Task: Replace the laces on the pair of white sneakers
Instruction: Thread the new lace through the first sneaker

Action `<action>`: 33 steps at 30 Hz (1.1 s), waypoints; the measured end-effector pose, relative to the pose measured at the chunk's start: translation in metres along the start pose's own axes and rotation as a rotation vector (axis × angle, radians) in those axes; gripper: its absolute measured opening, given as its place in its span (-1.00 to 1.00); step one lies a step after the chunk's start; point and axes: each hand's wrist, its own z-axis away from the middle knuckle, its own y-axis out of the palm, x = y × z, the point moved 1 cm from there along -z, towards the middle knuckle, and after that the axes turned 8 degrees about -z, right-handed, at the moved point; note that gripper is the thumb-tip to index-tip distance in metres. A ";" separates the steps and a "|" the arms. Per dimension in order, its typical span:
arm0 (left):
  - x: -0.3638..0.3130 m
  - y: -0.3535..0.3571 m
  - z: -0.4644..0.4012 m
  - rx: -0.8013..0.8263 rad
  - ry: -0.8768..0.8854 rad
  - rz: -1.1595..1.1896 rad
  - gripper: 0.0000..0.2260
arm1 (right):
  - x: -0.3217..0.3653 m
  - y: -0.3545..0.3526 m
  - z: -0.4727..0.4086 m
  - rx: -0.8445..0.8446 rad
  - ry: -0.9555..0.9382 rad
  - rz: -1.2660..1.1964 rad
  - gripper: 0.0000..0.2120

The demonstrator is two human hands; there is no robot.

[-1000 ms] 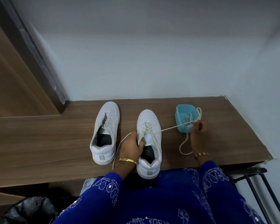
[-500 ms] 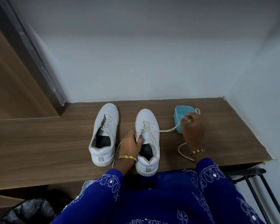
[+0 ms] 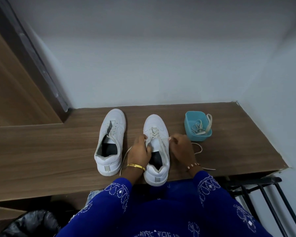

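Left hand [image 3: 140,148] gripping the laced sneaker [image 3: 156,151] by its tongue edge, right hand [image 3: 183,147] pinching its lace [image 3: 197,149], unlaced sneaker [image 3: 110,142] beside, teal tub [image 3: 189,132] of laces near, wooden shelf [image 3: 50,151], black rack [image 3: 263,189] below right.

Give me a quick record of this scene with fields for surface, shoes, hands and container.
surface: wooden shelf
left sneaker: mostly unlaced
right sneaker: lace crossed near toe
left hand: grips the sneaker's tongue edge
right hand: pinches the lace beside the sneaker
container: blue tub holding another lace
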 end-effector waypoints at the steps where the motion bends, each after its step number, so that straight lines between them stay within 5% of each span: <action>1: 0.000 0.000 0.000 -0.001 0.001 0.001 -0.73 | -0.004 -0.004 -0.001 -0.021 0.075 -0.066 -0.77; 4: 0.002 0.001 -0.001 -0.004 -0.021 0.014 -0.73 | -0.010 -0.019 -0.001 -0.064 0.278 -0.212 -0.65; 7: 0.004 0.000 0.001 0.010 -0.058 -0.019 -0.73 | 0.004 -0.044 -0.003 0.086 0.388 -0.301 -0.60; 10: 0.003 -0.004 0.000 -0.017 -0.070 -0.114 -0.73 | 0.040 -0.069 -0.008 0.281 0.385 -0.559 -0.66; 14: -0.008 -0.014 -0.003 -0.146 0.098 0.062 -0.83 | 0.084 -0.080 -0.022 0.320 0.291 -0.928 -0.73; 18: -0.032 -0.021 0.000 -0.062 0.268 0.320 -0.66 | 0.113 -0.078 -0.035 0.355 0.279 -1.183 -0.77; 24: -0.058 -0.024 0.012 0.244 0.130 0.696 -0.74 | 0.120 -0.075 -0.051 0.173 0.255 -1.390 -0.79; 28: -0.057 -0.025 0.010 0.249 -0.079 0.956 -0.72 | 0.092 -0.086 -0.055 -0.045 0.228 -1.132 -0.80; 33: -0.035 -0.046 -0.008 0.128 -0.118 0.844 -0.69 | 0.033 -0.096 -0.047 -0.246 0.367 -0.592 -0.82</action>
